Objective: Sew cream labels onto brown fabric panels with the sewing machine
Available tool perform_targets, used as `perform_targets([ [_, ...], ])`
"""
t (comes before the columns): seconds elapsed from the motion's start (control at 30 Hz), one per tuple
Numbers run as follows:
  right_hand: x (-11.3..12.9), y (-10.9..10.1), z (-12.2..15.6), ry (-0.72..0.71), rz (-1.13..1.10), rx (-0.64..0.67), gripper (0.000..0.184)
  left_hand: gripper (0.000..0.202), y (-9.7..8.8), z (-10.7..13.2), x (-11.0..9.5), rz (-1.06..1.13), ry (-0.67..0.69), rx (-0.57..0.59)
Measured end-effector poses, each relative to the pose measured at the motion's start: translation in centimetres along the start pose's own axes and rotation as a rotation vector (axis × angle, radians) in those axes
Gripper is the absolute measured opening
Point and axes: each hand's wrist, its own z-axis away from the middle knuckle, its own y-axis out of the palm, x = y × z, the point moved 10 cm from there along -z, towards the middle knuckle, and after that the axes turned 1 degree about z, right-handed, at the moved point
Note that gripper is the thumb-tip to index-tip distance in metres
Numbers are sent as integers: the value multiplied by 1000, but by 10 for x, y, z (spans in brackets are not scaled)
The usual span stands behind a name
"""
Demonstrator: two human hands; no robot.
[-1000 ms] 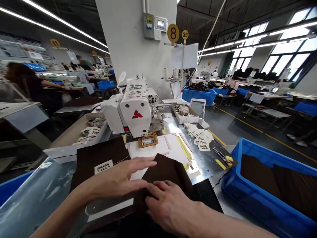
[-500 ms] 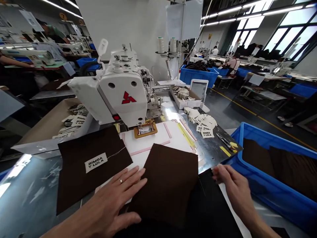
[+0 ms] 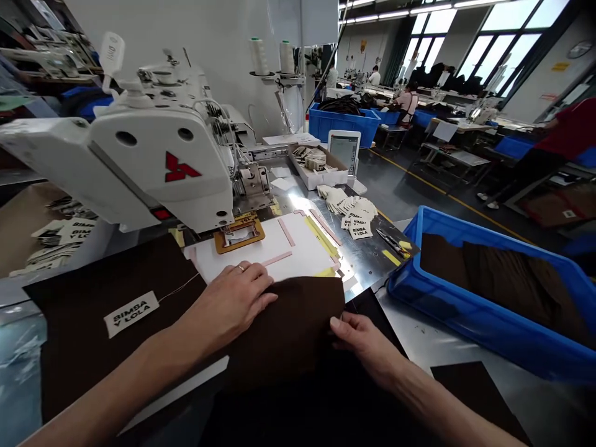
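A dark brown fabric piece [image 3: 288,323] lies on the table in front of me, below a white template [image 3: 261,254] with pink and yellow tape guides. My left hand [image 3: 233,304] lies flat on the fabric's upper left edge, fingers together, a ring on one finger. My right hand [image 3: 361,338] pinches the fabric's right edge. To the left lies another brown piece [image 3: 84,292] with a sewn white "BIMBA Y LOLA" label [image 3: 131,313]. The white sewing machine [image 3: 139,167] stands behind, its brown clamp frame [image 3: 239,234] on the template.
A blue bin [image 3: 470,329] holding brown fabric sits at the right. Loose labels [image 3: 356,214] and snips [image 3: 391,242] lie on the metal table, with a white label tray [image 3: 316,167] and small screen [image 3: 344,152] behind. More labels [image 3: 65,236] lie left. Other workers sit far back.
My view moved closer to the machine. The right hand came back from the table's right edge and took the fabric's right edge; the left hand slid up along its top edge.
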Motion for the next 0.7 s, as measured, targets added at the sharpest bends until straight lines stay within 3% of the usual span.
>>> perform_targets([
  [0.07, 9, 4, 8, -22, 34, 21, 44, 36, -3, 1, -4, 20, -18, 6],
  [0.13, 41, 5, 11, -90, 117, 27, 38, 36, -11, 6, 1, 53, -71, -9],
  [0.2, 102, 8, 5, -263, 392, 14, 28, 40, -23, 17, 12, 83, -159, -44],
  [0.27, 183, 28, -9, -584, 923, -40, 22, 46, -33, 35, 25, 133, -281, -112],
  [0.3, 213, 40, -23, -662, 1014, -17, 17, 49, -35, 46, 30, 169, -351, -154],
  [0.4, 265, 78, -77, -751, 1165, 115, 5, 57, -14, 81, 41, 277, -561, -219],
  [0.5, 271, 90, -107, -827, 1266, 36, 19, 59, 33, 95, 29, 218, -561, -48],
  [0.57, 253, 81, -100, -860, 1299, -43, 21, 56, 49, 102, 30, 145, -570, -27],
  [0.63, 226, 63, -75, -875, 1317, -90, 21, 52, 47, 105, 39, 72, -580, -124],
  [0.7, 197, 46, -42, -893, 1328, -105, 21, 48, 35, 100, 44, 33, -487, -258],
])
